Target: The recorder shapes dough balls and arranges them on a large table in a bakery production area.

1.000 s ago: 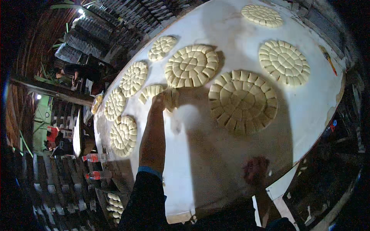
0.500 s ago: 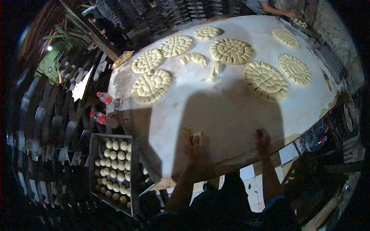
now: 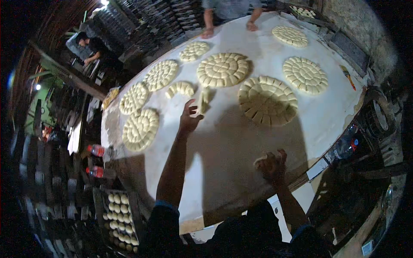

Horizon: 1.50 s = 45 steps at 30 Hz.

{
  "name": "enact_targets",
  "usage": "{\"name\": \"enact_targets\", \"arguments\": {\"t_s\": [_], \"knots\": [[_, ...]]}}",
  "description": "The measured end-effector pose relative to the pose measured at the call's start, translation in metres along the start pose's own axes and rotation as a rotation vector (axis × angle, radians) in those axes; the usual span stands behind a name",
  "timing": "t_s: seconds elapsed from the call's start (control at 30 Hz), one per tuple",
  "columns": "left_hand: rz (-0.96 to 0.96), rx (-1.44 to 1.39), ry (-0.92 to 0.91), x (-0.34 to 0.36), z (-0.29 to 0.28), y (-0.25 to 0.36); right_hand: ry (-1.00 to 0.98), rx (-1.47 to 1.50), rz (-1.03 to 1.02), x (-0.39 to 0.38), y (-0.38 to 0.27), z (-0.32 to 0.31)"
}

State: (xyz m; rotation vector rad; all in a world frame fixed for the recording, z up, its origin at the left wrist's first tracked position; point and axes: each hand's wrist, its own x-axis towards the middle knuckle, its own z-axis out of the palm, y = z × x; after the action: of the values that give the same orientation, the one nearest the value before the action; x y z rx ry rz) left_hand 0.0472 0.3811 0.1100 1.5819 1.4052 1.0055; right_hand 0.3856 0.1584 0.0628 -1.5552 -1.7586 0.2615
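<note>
My left hand reaches over the white work surface, fingers bent and apart, just short of an upright-lying strip of pale dough. A short curved row of cut dough lies just beyond it. My right hand is lower on the shadowed surface, its fingers curled loosely apart. Several round, segmented dough discs are spread around, including a large one half in shadow ahead of my right hand.
Two co-workers are present: hands at the far edge, a person at left. A tray of dough balls sits lower left; red-labelled bottles at the left edge. A brush lies right; another tray stands back right.
My left hand drew back from the dough strip, then reached forward again. My right hand has risen slightly with fingers loosening. The view shifted, bringing the far co-worker's two hands into sight.
</note>
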Motion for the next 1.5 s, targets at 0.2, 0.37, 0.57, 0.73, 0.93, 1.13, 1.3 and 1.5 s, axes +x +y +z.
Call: {"name": "enact_targets", "arguments": {"t_s": [0.2, 0.37, 0.57, 0.73, 0.93, 1.13, 1.3, 1.5], "knots": [[-0.045, -0.149, -0.082, 0.133, 0.02, -0.089, 0.025, -0.061, 0.018, 0.022, 0.014, -0.003], [0.22, 0.282, -0.173, 0.137, 0.028, -0.107, -0.06, -0.085, 0.028, 0.01, 0.033, 0.006], [-0.328, 0.635, -0.04, -0.022, 0.046, -0.051, 0.108, -0.385, -0.256, -0.006, 0.045, 0.026], [-0.217, 0.741, 0.017, -0.22, 0.066, -0.01, 0.322, -0.296, -0.234, -0.002, 0.045, 0.038], [-0.029, 0.149, 0.409, -0.358, 0.018, -0.052, 0.038, -0.158, -0.17, -0.028, -0.039, 0.075], [-0.012, 0.507, 0.629, -0.402, -0.02, -0.115, 0.156, -0.301, -0.549, -0.046, -0.016, 0.08], [0.22, 0.871, 0.029, -0.416, -0.039, -0.057, -0.501, -0.4, -0.491, -0.087, 0.074, 0.045], [-0.075, 0.554, 0.404, -0.332, -0.05, 0.022, 0.069, -0.277, -0.76, 0.001, -0.009, 0.099]]}}
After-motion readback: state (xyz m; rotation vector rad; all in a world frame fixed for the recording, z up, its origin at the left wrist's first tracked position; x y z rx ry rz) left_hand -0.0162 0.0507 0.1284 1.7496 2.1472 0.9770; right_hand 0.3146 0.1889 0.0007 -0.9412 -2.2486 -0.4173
